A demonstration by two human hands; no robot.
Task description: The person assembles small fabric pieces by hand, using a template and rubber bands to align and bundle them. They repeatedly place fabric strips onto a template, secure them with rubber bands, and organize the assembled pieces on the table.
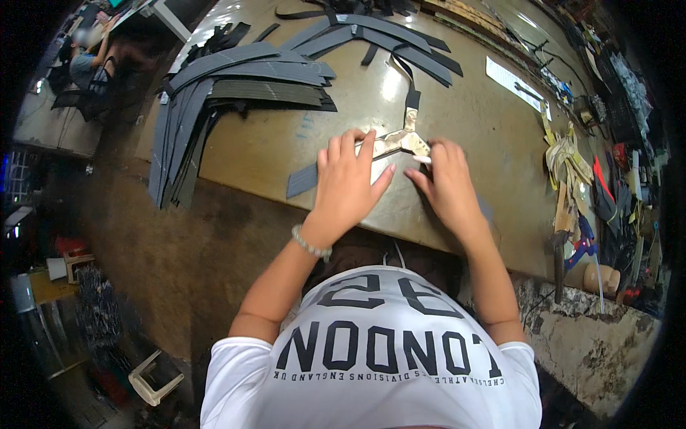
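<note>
A Y-shaped, pale, shiny template (409, 134) lies on the table near its front edge, over dark grey strap material. One grey strap end (303, 181) sticks out to the left, beyond my left hand (348, 171). That hand lies over the template's left arm, fingers stretched and thumb apart, touching it from above. At the template's right arm, my right hand (450, 179) has its fingers bent around a short white pen-like stick (422, 159), whose tip is too small to make out. A black strap (413, 99) runs away from the template's upper arm.
Dark grey V-shaped strap pieces are stacked in a pile (243, 75) at the far left; more strap pieces (400, 44) lie behind. A white paper sheet (513, 82) rests at the far right. Hanging yellowish straps (569, 161) and a blue-handled tool (584, 239) crowd the right edge.
</note>
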